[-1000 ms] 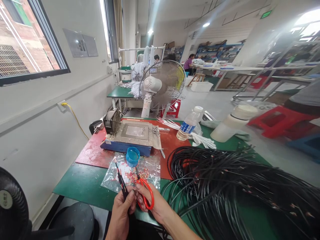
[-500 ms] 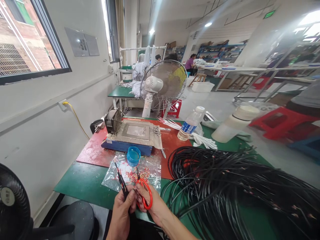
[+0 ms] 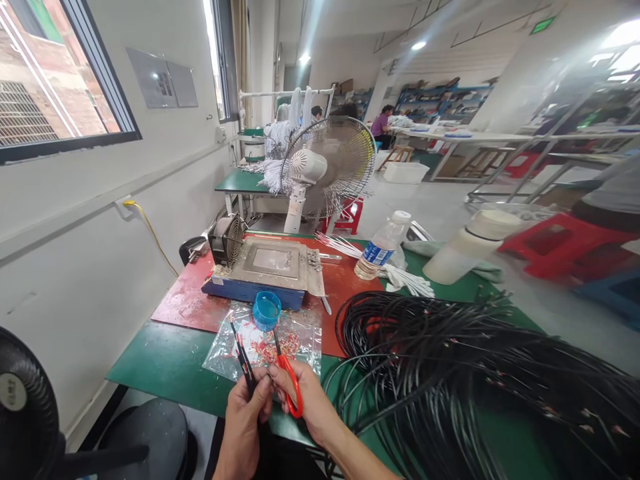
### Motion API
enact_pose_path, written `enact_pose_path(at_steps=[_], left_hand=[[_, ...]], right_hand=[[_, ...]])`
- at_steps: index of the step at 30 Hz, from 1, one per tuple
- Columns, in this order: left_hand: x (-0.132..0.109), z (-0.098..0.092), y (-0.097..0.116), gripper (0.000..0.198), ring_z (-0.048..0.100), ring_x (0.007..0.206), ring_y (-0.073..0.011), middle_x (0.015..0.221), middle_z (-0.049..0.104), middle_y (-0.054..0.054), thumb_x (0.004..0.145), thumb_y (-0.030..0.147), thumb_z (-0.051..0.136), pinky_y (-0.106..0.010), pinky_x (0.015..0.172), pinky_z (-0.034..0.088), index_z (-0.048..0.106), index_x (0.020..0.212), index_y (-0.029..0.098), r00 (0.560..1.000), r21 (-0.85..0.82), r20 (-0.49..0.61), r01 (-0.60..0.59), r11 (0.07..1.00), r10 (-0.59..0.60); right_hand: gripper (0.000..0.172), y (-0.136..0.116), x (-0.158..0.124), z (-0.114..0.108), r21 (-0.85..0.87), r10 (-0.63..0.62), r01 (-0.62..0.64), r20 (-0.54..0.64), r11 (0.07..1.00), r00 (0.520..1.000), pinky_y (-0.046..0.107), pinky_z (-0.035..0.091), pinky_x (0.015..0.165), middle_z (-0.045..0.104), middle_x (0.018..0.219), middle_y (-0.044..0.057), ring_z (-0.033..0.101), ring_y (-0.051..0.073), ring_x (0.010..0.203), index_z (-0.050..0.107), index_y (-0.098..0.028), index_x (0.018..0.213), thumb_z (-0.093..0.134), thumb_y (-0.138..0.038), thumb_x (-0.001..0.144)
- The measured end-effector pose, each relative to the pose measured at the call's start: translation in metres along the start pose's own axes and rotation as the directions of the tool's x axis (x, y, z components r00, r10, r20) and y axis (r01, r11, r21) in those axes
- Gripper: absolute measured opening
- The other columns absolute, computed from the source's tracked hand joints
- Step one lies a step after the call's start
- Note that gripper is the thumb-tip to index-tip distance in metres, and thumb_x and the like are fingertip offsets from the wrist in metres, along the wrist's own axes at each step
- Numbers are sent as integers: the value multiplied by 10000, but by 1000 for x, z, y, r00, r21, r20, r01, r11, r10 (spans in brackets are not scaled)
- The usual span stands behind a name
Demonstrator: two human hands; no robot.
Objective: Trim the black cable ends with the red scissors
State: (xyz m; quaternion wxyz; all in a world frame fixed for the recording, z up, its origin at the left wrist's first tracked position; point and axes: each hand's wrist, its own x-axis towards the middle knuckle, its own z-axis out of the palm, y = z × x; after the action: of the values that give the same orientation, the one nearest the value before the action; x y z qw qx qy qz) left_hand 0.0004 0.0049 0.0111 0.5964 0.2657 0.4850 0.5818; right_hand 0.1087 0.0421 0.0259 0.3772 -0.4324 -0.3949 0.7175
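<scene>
My left hand [image 3: 245, 420] is closed round a thin bundle of black cable ends [image 3: 241, 353] that stick up and away from me. Beside it, my right hand [image 3: 306, 399] grips small red-handled scissors [image 3: 289, 385], their blades pointing toward the cable tips. Both hands hover just over the near edge of the green table [image 3: 155, 367]. Under the tips lies a clear plastic bag [image 3: 260, 347] strewn with red and white wire scraps. A large heap of black cable [image 3: 475, 380] fills the table to my right.
A blue cap [image 3: 266, 311] sits on the bag. Behind it stands a blue-based machine with a metal plate [image 3: 270, 267] on a red mat, a water bottle [image 3: 383, 247], a white container [image 3: 470, 247] and a desk fan [image 3: 325, 167]. People work far back.
The scissors have turned slightly in my right hand, their red loop now seen more edge-on. The hands and cable ends stay in nearly the same place.
</scene>
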Motion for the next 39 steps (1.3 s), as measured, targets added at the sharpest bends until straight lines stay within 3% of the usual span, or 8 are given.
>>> enact_pose_path(at_steps=[15, 23, 32, 39], left_hand=[[-1, -3, 0, 329, 279, 450, -64, 472, 402, 73, 673, 418, 725, -209, 444, 203, 650, 816, 132, 999, -37, -41, -7, 999, 6], [-3, -1, 4, 314, 318, 469, -63, 520, 485, 37, 683, 397, 720, -204, 451, 227, 679, 825, 120, 999, 70, -41, -18, 997, 21], [-1, -4, -2, 339, 307, 452, -64, 472, 422, 72, 631, 422, 753, -196, 441, 242, 669, 810, 146, 993, -22, -121, -2, 1000, 0], [-2, -3, -1, 308, 298, 448, -61, 471, 419, 69, 648, 408, 743, -194, 435, 234, 679, 797, 146, 995, -5, -94, -17, 1000, 16]], right_hand=[[505, 1, -2, 2, 75, 99, -98, -18, 992, 995, 162, 273, 339, 452, 398, -62, 374, 32, 326, 499, -143, 554, 675, -613, 604], [513, -2, 0, 1, 18, 59, -60, 16, 998, 998, 163, 268, 330, 459, 417, -60, 368, 27, 318, 512, -134, 570, 655, -624, 627], [514, 13, -4, -1, -40, 36, -36, 7, 999, 999, 171, 287, 347, 461, 435, -57, 388, 43, 341, 511, -143, 592, 662, -634, 606], [519, 11, -4, 0, 2, 58, -58, -10, 998, 998, 167, 284, 352, 452, 422, -54, 376, 38, 340, 504, -141, 579, 618, -642, 655]])
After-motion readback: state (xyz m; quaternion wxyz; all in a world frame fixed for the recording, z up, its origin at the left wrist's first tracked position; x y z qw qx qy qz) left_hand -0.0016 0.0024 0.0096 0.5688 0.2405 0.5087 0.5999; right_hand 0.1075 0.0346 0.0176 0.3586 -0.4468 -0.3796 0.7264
